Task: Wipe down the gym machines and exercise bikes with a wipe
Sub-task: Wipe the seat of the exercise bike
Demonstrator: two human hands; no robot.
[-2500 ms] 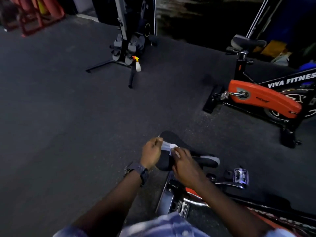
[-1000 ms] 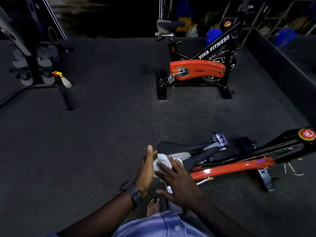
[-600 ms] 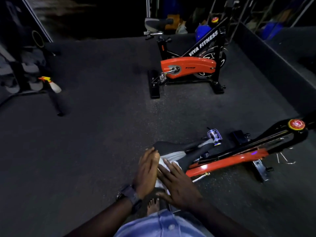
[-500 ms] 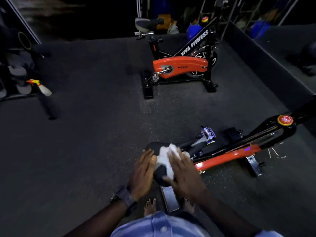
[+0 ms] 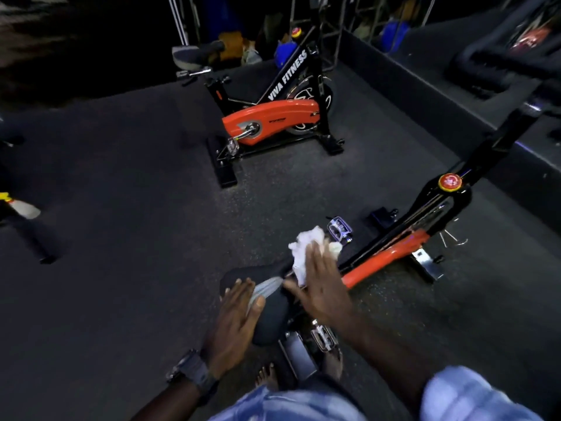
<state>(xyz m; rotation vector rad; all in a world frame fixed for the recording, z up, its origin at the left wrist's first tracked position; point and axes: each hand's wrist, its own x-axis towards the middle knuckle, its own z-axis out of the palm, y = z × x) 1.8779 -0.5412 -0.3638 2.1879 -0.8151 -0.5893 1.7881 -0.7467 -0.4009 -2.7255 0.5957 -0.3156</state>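
Head view, lower centre of the frame: the right hand [image 5: 321, 287] presses flat, fingers straight, on a crumpled white wipe [image 5: 303, 253] at the narrow front end of the saddle [image 5: 267, 299] of the near bike [image 5: 394, 253]. The left hand [image 5: 233, 320], fingers extended, rests on the saddle's wide end, steadying it. To do this stroke well, I'd say keep the palm firmly on the wipe, sweep the full length, fold to a clean face, then cover the sides. A second bike [image 5: 273, 117] waits at upper centre.

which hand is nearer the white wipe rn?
Right. The right hand presses flat on the white wipe at the saddle's nose; the left hand rests on the saddle's rear, apart from the wipe.
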